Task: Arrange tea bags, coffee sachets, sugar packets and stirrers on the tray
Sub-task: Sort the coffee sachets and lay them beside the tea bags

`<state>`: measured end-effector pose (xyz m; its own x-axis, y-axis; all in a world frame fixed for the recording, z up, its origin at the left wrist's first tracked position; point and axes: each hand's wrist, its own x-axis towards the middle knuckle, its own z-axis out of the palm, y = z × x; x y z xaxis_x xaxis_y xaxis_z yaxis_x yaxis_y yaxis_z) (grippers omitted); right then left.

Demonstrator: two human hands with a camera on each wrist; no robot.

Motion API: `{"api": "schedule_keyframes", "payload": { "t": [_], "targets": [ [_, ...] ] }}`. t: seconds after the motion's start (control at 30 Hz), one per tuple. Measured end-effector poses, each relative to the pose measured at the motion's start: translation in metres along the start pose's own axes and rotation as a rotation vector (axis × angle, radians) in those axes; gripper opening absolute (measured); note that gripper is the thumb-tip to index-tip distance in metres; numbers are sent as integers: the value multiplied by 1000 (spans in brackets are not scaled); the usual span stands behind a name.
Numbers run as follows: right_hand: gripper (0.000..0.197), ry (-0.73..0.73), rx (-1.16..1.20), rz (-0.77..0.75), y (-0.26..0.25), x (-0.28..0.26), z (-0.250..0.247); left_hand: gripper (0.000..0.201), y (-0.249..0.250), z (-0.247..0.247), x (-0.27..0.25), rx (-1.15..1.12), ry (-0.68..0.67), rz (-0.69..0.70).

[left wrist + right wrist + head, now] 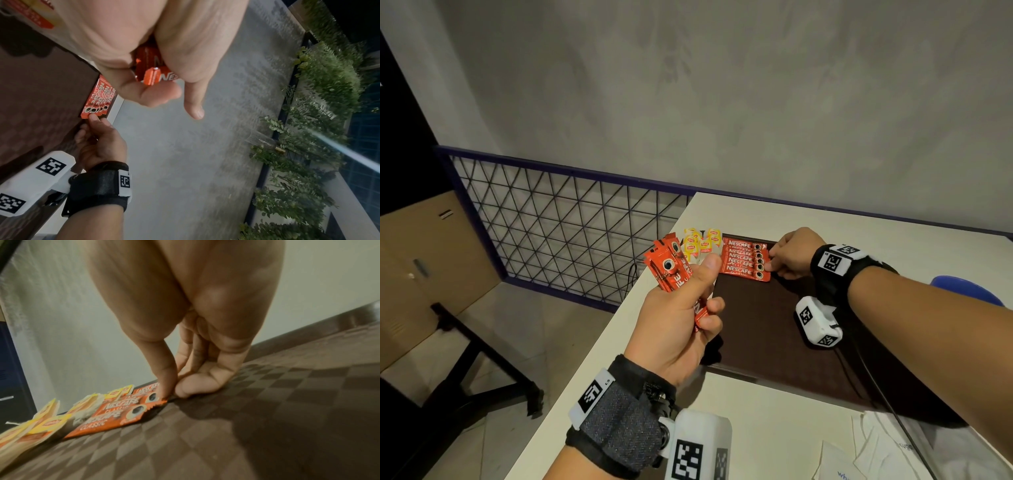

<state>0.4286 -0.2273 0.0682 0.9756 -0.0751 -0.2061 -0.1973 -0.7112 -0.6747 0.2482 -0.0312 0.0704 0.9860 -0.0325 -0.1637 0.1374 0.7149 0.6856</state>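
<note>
A dark brown checkered tray (pixel 774 342) lies on the white table. Several red Nescafe coffee sachets (pixel 743 262) lie side by side in a row near its far left corner, with yellow tea bags (pixel 700 245) just left of them. My right hand (pixel 770 265) pinches the right end of one sachet in that row (pixel 115 415) between thumb and forefinger (pixel 171 392). My left hand (pixel 709 287) is raised over the tray's left edge and grips a fanned bundle of coffee sachets (pixel 671 270), whose ends show in the left wrist view (pixel 156 76).
White paper packets (pixel 876 445) lie on the table at the near right. A black cable (pixel 876 387) crosses the tray's right side. The table's left edge (pixel 599 342) drops to the floor beside a mesh railing (pixel 551 222). A blue chair (pixel 969 287) stands right.
</note>
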Motion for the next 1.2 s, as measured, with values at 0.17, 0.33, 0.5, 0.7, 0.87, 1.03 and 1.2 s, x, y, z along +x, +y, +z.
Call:
{"api": "schedule_keyframes", "payload": {
  "t": [0.17,0.33,0.5,0.7,0.87,1.03,1.2],
  "targets": [
    [19,-6,33,18,-2,-4,1,35,0,1,-1,2,3,0],
    [24,5,70,27,-1,-3,1,33,0,1,-1,1,3,4],
    [22,26,77,21,3,-3,-2,30,-1,0,0,-1,0,5],
    [25,-124,14,61,2,-11,-3,40,-1,1,-1,1,2,6],
    [28,-114,31,65,2,-11,-3,39,0,1,0,11,11,-2],
    [23,-88,31,-30,-2,-26,-13,11,4,1,0,-13,-4,-83],
    [17,-145,146,-270,-21,-76,-21,34,4,1,-3,-51,-66,-159]
  ]
}}
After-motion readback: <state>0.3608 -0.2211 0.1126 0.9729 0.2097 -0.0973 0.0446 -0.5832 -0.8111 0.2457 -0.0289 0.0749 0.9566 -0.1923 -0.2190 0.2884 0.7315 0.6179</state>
